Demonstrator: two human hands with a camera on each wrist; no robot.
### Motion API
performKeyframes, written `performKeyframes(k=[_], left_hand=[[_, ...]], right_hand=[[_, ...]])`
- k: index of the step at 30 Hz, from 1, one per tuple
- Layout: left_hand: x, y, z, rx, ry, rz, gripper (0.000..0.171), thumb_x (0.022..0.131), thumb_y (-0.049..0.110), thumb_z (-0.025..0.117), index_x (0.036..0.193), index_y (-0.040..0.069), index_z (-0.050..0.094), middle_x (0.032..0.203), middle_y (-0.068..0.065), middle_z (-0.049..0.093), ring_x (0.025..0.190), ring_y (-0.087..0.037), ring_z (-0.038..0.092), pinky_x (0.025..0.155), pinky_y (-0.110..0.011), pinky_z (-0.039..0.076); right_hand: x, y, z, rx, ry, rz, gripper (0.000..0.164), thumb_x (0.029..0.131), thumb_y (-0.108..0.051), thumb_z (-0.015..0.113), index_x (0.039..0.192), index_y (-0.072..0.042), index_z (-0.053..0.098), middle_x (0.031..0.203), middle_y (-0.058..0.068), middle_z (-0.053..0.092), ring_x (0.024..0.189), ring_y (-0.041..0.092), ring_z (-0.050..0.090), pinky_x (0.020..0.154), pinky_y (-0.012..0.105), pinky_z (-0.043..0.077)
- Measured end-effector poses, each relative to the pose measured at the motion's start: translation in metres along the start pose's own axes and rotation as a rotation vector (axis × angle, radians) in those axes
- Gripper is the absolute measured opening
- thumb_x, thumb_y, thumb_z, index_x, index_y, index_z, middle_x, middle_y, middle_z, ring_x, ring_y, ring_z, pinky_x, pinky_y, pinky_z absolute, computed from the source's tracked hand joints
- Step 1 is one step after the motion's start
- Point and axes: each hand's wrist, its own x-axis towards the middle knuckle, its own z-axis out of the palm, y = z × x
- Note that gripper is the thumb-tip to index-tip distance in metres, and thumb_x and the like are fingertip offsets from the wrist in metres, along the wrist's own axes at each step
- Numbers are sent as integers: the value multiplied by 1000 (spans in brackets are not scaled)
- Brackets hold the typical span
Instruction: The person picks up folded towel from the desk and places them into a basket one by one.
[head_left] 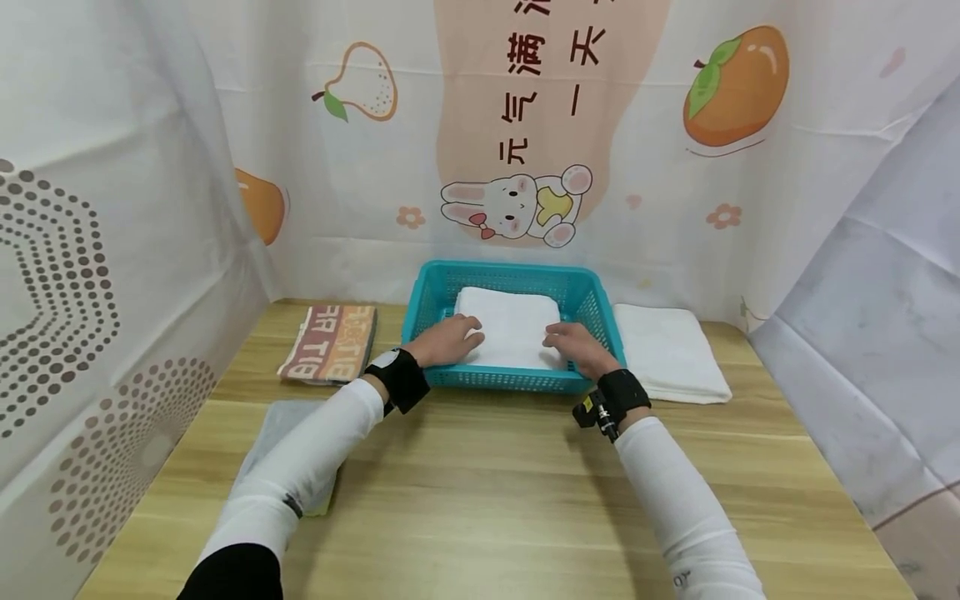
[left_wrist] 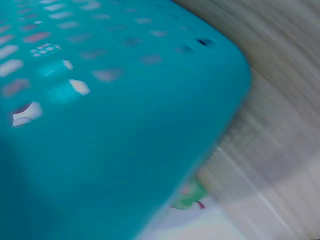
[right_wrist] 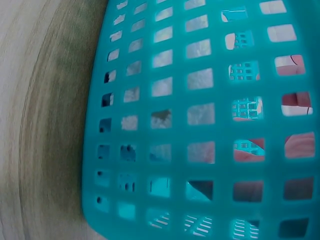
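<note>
A white folded towel (head_left: pixel 513 327) lies inside a teal perforated plastic basket (head_left: pixel 510 379) at the back of the table. My left hand (head_left: pixel 447 340) reaches over the basket's front left rim, thumb and fingers apart at the towel's left edge. Over the front right part of the rim, my right hand (head_left: pixel 581 346) has its loosely bent fingers by the towel's right edge. The basket wall (left_wrist: pixel 125 130) fills much of the left wrist view and hides that hand. Through the basket's holes (right_wrist: pixel 200 105) in the right wrist view, bits of white towel and fingers show.
Right of the basket lies another white folded towel (head_left: pixel 667 350). On the left are a patterned folded cloth (head_left: pixel 333 343) with letters and a grey folded cloth (head_left: pixel 281 425), partly under my left forearm. A printed curtain (head_left: pixel 360 183) hangs right behind the basket.
</note>
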Motion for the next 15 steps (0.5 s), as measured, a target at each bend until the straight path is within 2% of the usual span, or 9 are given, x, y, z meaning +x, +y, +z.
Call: performKeyframes(k=[3, 6, 11, 15], left_hand=[[-11, 12, -3, -1, 19, 43, 47, 109, 31, 40, 143, 1, 49, 142, -17, 52, 131, -30, 50, 108, -41, 39], [-25, 25, 0, 53, 25, 93, 47, 109, 32, 40, 144, 2, 49, 144, -16, 51, 133, -29, 49, 109, -39, 39], [-47, 43, 9, 221, 81, 204, 48, 108, 29, 45, 148, 4, 44, 147, -18, 48, 135, -31, 47, 112, -40, 36], [-62, 54, 20, 390, 152, 260, 52, 105, 30, 51, 151, 7, 40, 149, -20, 44, 138, -33, 43, 113, -44, 34]], right_hand=[[1, 0, -1, 3, -1, -1, 55, 103, -14, 48, 150, 8, 33, 158, 26, 26, 148, 41, 20, 116, 54, 26], [1, 2, -1, 4, -2, -5, 55, 103, -15, 48, 151, 7, 32, 158, 27, 25, 148, 41, 19, 116, 54, 26], [2, 3, -1, -3, 8, -11, 56, 103, -15, 47, 153, 5, 30, 159, 26, 23, 149, 40, 17, 116, 54, 25], [4, 1, -1, -17, 23, -37, 56, 103, -15, 46, 154, 4, 28, 160, 26, 22, 149, 40, 17, 115, 54, 26]])
